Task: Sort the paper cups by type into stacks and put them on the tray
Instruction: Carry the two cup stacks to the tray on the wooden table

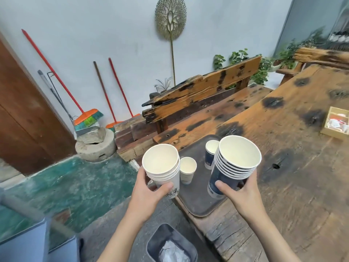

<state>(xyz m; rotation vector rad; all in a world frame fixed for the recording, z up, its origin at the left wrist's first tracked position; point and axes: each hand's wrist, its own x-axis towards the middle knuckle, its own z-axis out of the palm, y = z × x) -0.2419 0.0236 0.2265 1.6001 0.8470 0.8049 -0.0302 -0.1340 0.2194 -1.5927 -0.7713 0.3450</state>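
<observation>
At centre frame I have my left hand (149,193) wrapped around a stack of white cups (162,167), and my right hand (238,190) gripping a taller stack of dark blue cups (232,167) just right of it. Between and behind them lies the dark tray (196,201) on the wooden table (302,167), holding a single white cup (187,170) and a single blue cup (210,154), both upright and apart
</observation>
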